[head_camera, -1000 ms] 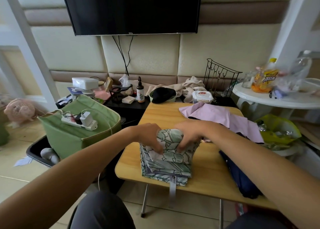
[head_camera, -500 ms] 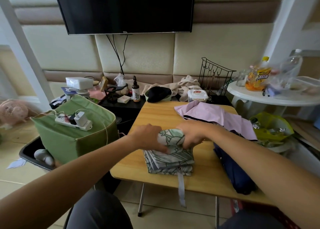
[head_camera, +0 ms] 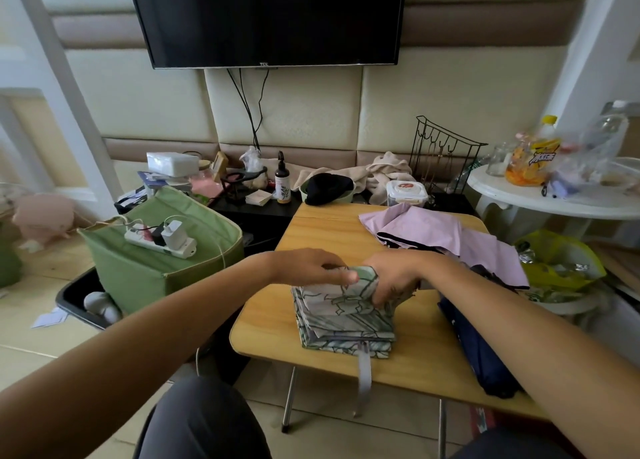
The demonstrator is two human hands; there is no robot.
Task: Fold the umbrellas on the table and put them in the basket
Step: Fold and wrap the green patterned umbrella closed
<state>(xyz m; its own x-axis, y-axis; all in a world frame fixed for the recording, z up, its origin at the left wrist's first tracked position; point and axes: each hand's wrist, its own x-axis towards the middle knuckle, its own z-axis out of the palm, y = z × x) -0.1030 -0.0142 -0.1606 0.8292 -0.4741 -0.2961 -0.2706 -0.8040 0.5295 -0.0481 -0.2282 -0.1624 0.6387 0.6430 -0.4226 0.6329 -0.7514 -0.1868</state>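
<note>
From the head view, a wooden counter (head_camera: 322,240) stands in front of the person, and a green-and-white leaf-patterned umbrella (head_camera: 346,323) lies on it near the front edge, its canopy pleated into a flat stack. A grey closing strap (head_camera: 364,372) hangs from that stack over the counter's front edge.

The left hand (head_camera: 308,268) rests on the far left top of the stack, fingers fairly straight and pressing the cloth, thumb laid across toward the right hand. Its grip is apart, flat on the fabric rather than closed round it.

The right hand (head_camera: 394,275) is at the far right top of the same stack, fingers curled down over a bunched fold of the patterned cloth. Its grip is clamped on the umbrella. The two hands nearly touch above the stack.

A dark navy umbrella (head_camera: 481,351) lies on the counter's right side, just beside the patterned one and partly under the right forearm, its end reaching over the front edge. A pink umbrella (head_camera: 446,236) is spread loosely at the counter's far right corner.

Left of the counter, on the floor, stands a green fabric basket (head_camera: 145,275), with a white power strip (head_camera: 161,243) lying across its top. A black television (head_camera: 270,18) hangs on the padded wall behind.
</note>
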